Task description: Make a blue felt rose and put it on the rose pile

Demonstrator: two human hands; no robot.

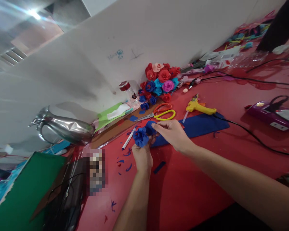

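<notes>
My left hand (pixel 142 156) is closed around the base of a blue fabric or paper flower (pixel 141 137) with a small red centre. My right hand (pixel 171 134) pinches a blue petal (pixel 150 127) at the flower's right side. Just beyond the hands lie scissors (pixel 162 115) with yellow and orange handles. A long blue strip (pixel 195 125) stretches over the table to the right, partly behind my right hand. A yellow glue gun (pixel 197 106) rests at the strip's far edge, a glue stick poking from its back.
Made flowers in red, blue and pink (pixel 164 75) stand bunched by the wall. A glass jar (pixel 129 91) and a metal jug (pixel 65 126) are to the left. A white marker (pixel 129 138) and blue scraps (pixel 128 167) lie nearby. A purple device (pixel 274 114) and cords are at right.
</notes>
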